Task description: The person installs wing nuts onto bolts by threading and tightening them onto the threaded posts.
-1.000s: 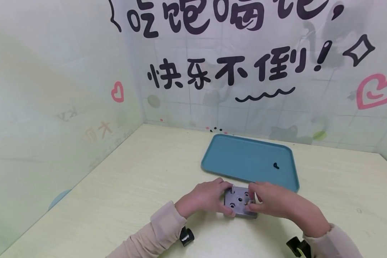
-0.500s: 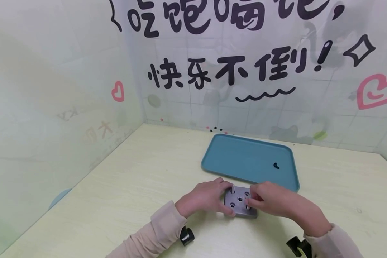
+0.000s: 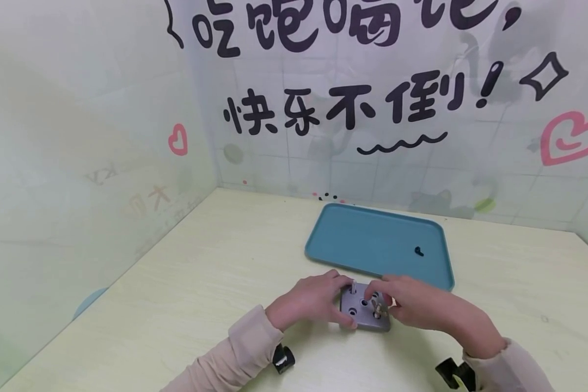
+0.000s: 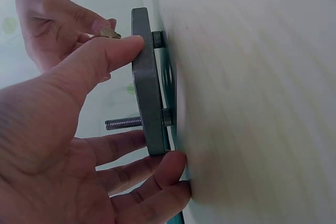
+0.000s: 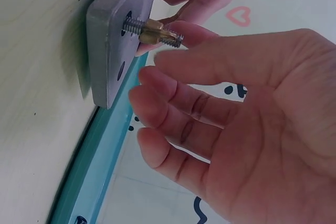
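My left hand point(image 3: 313, 299) grips a grey metal plate point(image 3: 365, 322) by its edges, thumb on the near side and fingers at the far side. Round holes pierce the plate. One threaded bolt point(image 4: 123, 123) stands out bare near the left hand's fingers. On a second bolt point(image 5: 132, 25) sits a brass-coloured wing nut point(image 5: 151, 32), partway along the thread. Around this nut my right hand point(image 3: 416, 305) holds its index finger and thumb apart; whether the index touches it I cannot tell. Bolt heads point(image 4: 158, 39) show under the plate in the left wrist view.
Behind the plate lies a blue tray point(image 3: 367, 234) with a small black piece point(image 3: 418, 251) on it. Black wrist mounts point(image 3: 284, 359) hang below both sleeves. A printed sheet point(image 3: 294, 163) covers the wall behind the pale table point(image 3: 215, 261).
My right hand's finger and thumb, closed together at the nut half a second ago, have parted, and the nut shows between them. The left hand and plate stay in place.
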### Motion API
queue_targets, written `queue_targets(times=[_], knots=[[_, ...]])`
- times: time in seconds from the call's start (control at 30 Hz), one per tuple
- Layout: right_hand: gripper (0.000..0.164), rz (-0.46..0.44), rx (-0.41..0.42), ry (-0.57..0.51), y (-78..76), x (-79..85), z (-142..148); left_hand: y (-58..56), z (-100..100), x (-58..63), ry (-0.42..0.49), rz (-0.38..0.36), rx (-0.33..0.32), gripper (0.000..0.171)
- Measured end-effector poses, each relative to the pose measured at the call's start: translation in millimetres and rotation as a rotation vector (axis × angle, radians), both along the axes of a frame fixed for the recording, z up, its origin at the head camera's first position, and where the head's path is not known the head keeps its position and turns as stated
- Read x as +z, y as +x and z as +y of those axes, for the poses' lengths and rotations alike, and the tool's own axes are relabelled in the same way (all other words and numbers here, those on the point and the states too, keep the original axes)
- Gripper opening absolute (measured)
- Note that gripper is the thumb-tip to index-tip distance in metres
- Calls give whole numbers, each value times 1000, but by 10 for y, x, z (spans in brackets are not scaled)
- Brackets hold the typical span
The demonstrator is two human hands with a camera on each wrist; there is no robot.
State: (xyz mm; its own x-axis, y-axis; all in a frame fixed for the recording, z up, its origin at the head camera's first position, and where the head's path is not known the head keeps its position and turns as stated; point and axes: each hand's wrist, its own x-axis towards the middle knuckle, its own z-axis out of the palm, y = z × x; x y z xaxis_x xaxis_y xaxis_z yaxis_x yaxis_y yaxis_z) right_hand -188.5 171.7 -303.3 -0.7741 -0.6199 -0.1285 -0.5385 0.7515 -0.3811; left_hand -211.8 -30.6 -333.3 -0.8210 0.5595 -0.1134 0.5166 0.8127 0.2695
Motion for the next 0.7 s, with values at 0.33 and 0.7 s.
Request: queue_targets(times=[0.33,0.7], knots=[[23,-37,-77,28,-3,-22,-19,-6,10,-4,1,-1,-3,80],[28,-14,-223,118,7,-37,-62,6,-1,-4,11,2,3,80]])
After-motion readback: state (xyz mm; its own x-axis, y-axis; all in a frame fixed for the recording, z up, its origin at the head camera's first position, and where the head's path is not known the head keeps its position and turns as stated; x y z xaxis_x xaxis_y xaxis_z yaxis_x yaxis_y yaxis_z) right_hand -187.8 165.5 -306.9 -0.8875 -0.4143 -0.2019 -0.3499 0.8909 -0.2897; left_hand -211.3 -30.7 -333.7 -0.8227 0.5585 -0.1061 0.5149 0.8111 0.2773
